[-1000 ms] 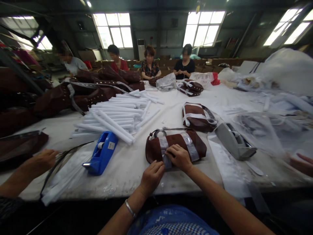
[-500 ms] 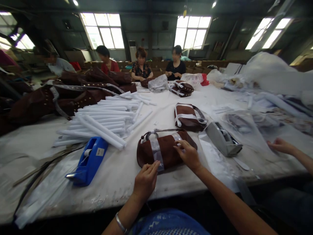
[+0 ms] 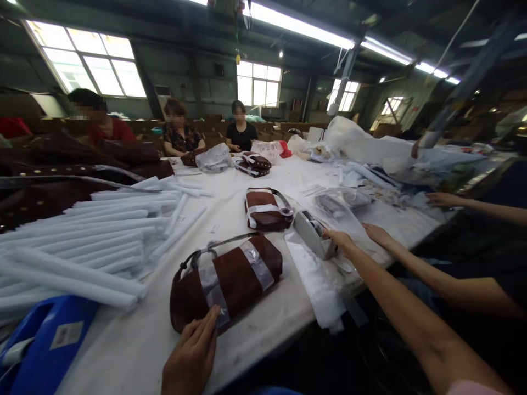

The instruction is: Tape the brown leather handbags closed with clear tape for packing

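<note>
A brown handbag [image 3: 242, 282] lies on the table in front of me, with grey strap rings at its left end. Two pale strips of clear film or tape [image 3: 257, 264] cross it. My left hand [image 3: 193, 348] rests at its near side, fingers stretched and lying flat on the lower end of the left strip. At the grey tape dispenser [image 3: 310, 233], my right hand [image 3: 341, 241] has its fingertips drawn together against the front end; what lies between them is too small to make out. A second brown bag [image 3: 261, 208] with a white strip stands behind.
White rolled tubes [image 3: 94, 236] pile up at left beside a blue tape dispenser [image 3: 57, 334]. Clear plastic bags [image 3: 308, 274] lie near the grey dispenser. A co-worker's hand [image 3: 376, 235] is close to my right hand. Several people sit across the table; brown bags [image 3: 253, 163] lie before them.
My right hand has left the handbag and moved right to the grey dispenser. My left hand stays on the strip. The view has swung right.
</note>
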Available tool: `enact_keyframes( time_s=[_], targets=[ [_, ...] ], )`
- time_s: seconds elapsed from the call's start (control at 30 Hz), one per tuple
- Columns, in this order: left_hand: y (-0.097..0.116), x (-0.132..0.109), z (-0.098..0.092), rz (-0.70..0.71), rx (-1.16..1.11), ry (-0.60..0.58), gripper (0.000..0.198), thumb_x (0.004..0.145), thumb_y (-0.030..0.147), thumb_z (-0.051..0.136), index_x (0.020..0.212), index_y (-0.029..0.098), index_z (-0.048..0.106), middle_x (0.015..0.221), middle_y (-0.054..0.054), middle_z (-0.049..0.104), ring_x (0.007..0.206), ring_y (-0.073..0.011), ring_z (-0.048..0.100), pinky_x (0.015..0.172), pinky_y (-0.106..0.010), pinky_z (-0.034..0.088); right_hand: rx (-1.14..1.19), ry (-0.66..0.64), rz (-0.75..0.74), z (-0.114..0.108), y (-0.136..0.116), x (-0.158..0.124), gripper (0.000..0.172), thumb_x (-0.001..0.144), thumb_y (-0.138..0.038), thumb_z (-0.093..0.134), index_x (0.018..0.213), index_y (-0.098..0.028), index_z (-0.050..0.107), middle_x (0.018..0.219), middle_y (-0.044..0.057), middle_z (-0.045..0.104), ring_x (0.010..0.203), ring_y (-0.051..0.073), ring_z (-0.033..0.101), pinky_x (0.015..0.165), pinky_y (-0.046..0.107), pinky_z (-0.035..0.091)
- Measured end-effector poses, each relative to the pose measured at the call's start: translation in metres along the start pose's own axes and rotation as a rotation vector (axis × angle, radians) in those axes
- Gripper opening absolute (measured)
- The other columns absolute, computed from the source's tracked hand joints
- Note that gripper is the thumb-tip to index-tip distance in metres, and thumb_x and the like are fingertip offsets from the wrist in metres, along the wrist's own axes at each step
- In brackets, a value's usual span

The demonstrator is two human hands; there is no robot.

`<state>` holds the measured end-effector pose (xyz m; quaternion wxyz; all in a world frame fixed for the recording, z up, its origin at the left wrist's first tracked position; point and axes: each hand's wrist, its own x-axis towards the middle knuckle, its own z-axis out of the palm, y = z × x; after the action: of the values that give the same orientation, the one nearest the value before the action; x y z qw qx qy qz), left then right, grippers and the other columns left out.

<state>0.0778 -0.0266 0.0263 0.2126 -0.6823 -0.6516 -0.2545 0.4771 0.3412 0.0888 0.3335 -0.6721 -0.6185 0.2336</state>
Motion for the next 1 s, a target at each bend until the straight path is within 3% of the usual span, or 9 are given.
enact_keyframes(
  time_s=[0.1,0.23,0.3,0.37,0.47,0.63,0.77,1.0],
  targets=[
    [-0.001,0.001,0.001,0.017,0.015,0.030,0.063,0.095,0.017,0.050,0.154,0.031,0.032,0.122,0.004,0.072,0.092,-0.0175,0.069,0.081,-0.027,0.060,0.180,0.019,0.074,0.004,-0.002,0.003,0.030,0.070,-0.044,0.076,0.072,-0.015,0.074,0.085,0.009,0.076,0.085,0.024,0.070,0.076,0.037,0.054],
    [-0.003,0.001,0.003,0.036,0.041,0.047,0.065,0.095,0.013,0.047,0.155,0.031,0.029,0.118,0.005,0.074,0.090,-0.0169,0.070,0.078,-0.027,0.061,0.396,0.145,0.064,-0.005,-0.005,-0.007,0.030,0.062,-0.044,0.079,0.075,-0.017,0.077,0.124,0.012,0.070,0.110,0.028,0.066,0.090,0.034,0.052],
    [-0.004,0.001,0.003,0.044,0.042,0.029,0.067,0.094,0.013,0.047,0.155,0.031,0.028,0.119,0.005,0.073,0.092,-0.0171,0.070,0.079,-0.027,0.061,0.476,0.183,0.054,-0.013,-0.001,-0.019,0.033,0.062,-0.046,0.080,0.078,-0.017,0.078,0.131,0.011,0.067,0.116,0.027,0.063,0.095,0.033,0.051],
    [-0.005,0.001,0.003,0.054,0.038,0.018,0.067,0.094,0.013,0.048,0.156,0.031,0.027,0.120,0.005,0.073,0.093,-0.0175,0.070,0.082,-0.028,0.060,0.534,0.192,0.070,-0.021,0.008,-0.033,0.036,0.060,-0.047,0.082,0.081,-0.017,0.078,0.126,0.011,0.069,0.113,0.027,0.064,0.094,0.033,0.054],
    [-0.007,0.002,0.002,0.087,0.039,0.030,0.067,0.095,0.014,0.048,0.156,0.029,0.026,0.119,0.005,0.073,0.091,-0.0185,0.070,0.083,-0.030,0.060,0.602,0.144,0.138,-0.028,0.025,-0.051,0.039,0.057,-0.047,0.085,0.080,-0.017,0.077,0.101,0.012,0.076,0.096,0.027,0.071,0.078,0.034,0.062],
    [-0.009,0.004,0.002,0.133,0.013,0.052,0.067,0.095,0.015,0.048,0.156,0.028,0.026,0.116,0.005,0.075,0.087,-0.0191,0.070,0.083,-0.030,0.058,0.656,0.058,0.254,-0.021,0.045,-0.062,0.038,0.053,-0.045,0.090,0.071,-0.015,0.074,0.074,0.010,0.074,0.063,0.020,0.069,0.059,0.032,0.063],
    [-0.008,0.003,0.004,0.122,0.022,0.060,0.064,0.096,0.017,0.049,0.156,0.027,0.028,0.119,0.005,0.074,0.088,-0.0194,0.070,0.084,-0.031,0.056,0.644,0.091,0.278,-0.010,0.048,-0.054,0.036,0.053,-0.043,0.091,0.068,-0.016,0.073,0.064,0.006,0.071,0.052,0.015,0.063,0.051,0.027,0.059],
    [0.003,0.000,-0.002,-0.042,-0.039,-0.003,0.056,0.094,0.018,0.054,0.148,0.029,0.045,0.119,0.001,0.074,0.093,-0.0192,0.069,0.080,-0.028,0.059,0.542,0.126,0.295,-0.008,0.052,-0.054,0.034,0.062,-0.047,0.085,0.067,-0.018,0.069,0.066,0.007,0.070,0.052,0.014,0.060,0.049,0.026,0.055]
  ],
)
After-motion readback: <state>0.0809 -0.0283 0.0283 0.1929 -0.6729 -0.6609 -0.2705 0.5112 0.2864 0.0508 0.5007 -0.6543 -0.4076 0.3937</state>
